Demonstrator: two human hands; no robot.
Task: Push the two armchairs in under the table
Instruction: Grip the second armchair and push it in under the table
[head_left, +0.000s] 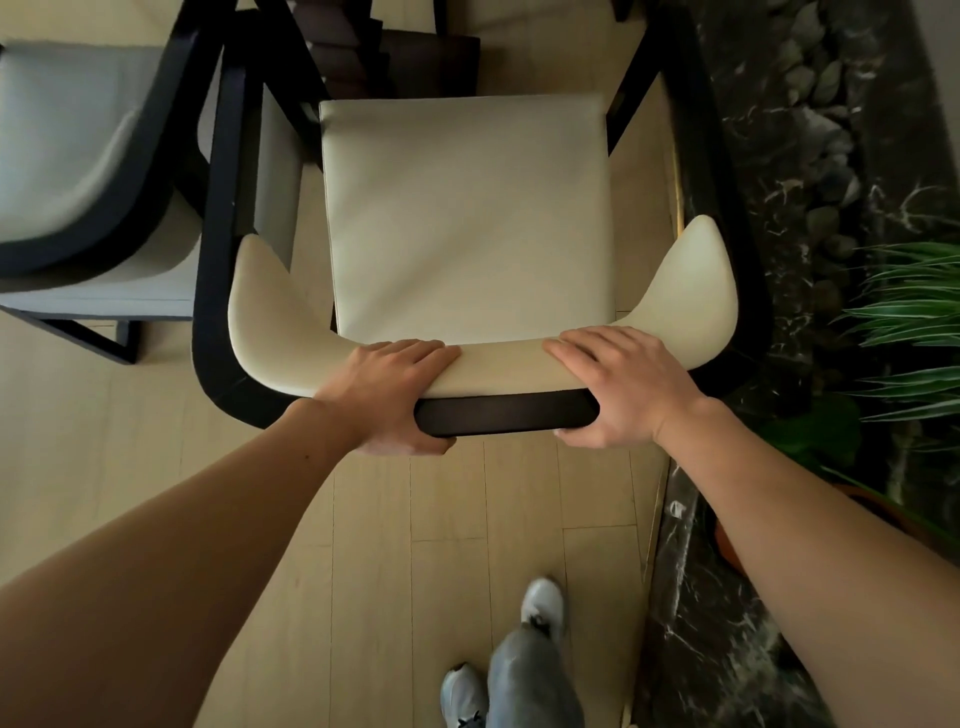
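Observation:
An armchair (467, 218) with a cream seat and a black frame stands right in front of me, seen from behind and above. My left hand (387, 395) grips the top of its curved backrest left of centre. My right hand (618, 387) grips the same backrest right of centre. Fingers of both hands lie over the cream padding, thumbs under the black rail. A second armchair (78, 171), grey with a dark frame, stands to the left, close beside the first. The dark base of the table (384, 57) shows beyond the seat at the top; its top is out of view.
A dark marble border (727, 623) with stones runs along the right, close to the chair's right arm. Green plants (909, 312) and a terracotta pot (727, 540) stand there. Light wooden flooring (415, 519) lies under me, with my legs and grey shoes (543, 605) below.

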